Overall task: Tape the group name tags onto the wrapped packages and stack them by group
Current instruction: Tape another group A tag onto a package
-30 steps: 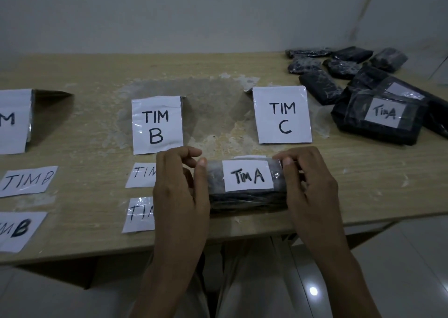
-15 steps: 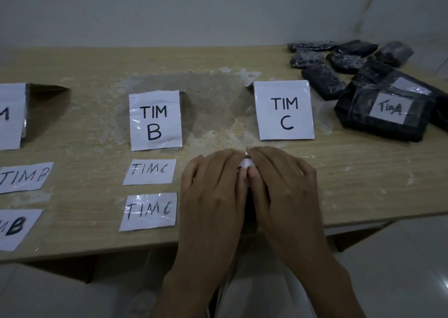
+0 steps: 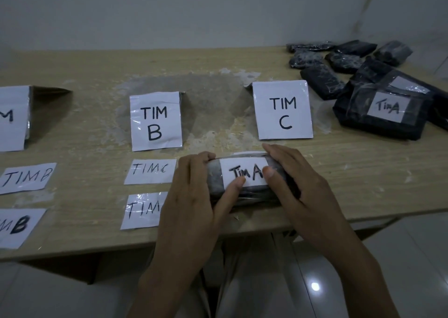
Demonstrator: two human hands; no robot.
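Gripping the wrapped package point(image 3: 214, 180) near the TIM C sign point(image 3: 282, 110), left hand point(image 3: 191, 196) and right hand point(image 3: 300, 189) curl round its ends, thumbs pressing the Tim A tag point(image 3: 243, 171)

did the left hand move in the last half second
Yes: the left hand slid left, uncovering the label on the package, and now hides the right end of the nearer loose tag, which was fully visible.
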